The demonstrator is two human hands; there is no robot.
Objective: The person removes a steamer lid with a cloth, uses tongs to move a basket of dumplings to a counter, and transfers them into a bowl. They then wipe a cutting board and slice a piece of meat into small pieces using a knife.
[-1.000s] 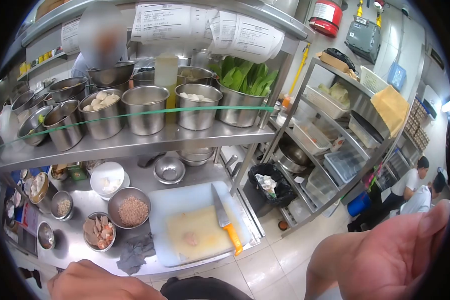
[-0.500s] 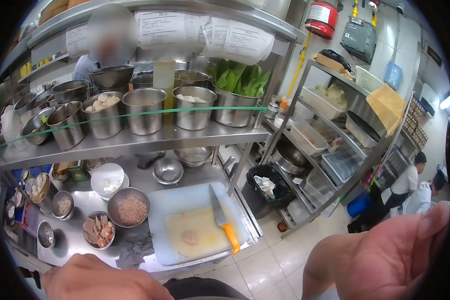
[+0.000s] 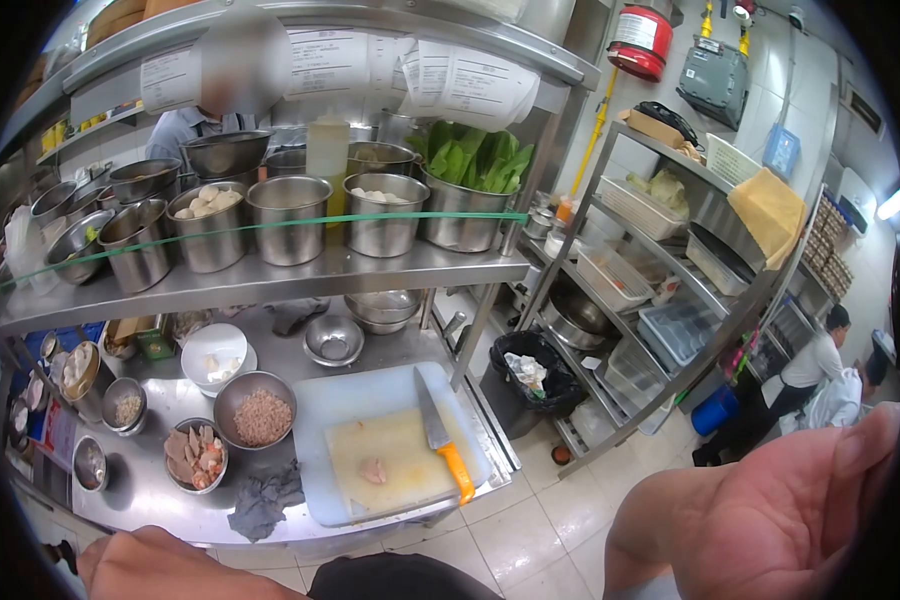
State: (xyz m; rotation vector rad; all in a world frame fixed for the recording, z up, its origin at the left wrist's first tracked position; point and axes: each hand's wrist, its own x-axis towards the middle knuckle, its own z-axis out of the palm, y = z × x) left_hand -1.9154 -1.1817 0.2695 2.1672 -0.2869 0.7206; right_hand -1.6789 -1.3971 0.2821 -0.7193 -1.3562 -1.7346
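The person's right hand [image 3: 770, 520] is raised at the lower right, palm open, fingers loosely curled, holding nothing. The left hand [image 3: 170, 568] shows only as a back and wrist at the bottom edge; whether it grips anything cannot be told. Ahead of the left hand, a grey cloth [image 3: 266, 497] lies on the steel counter [image 3: 160, 500]. Between the 2 hands and further forward sits a cutting board [image 3: 390, 440] with a small piece of meat [image 3: 373, 469] and an orange-handled knife [image 3: 442, 448]. Left of the board stand 2 bowls: minced meat [image 3: 261, 417] and chopped pieces [image 3: 196, 455].
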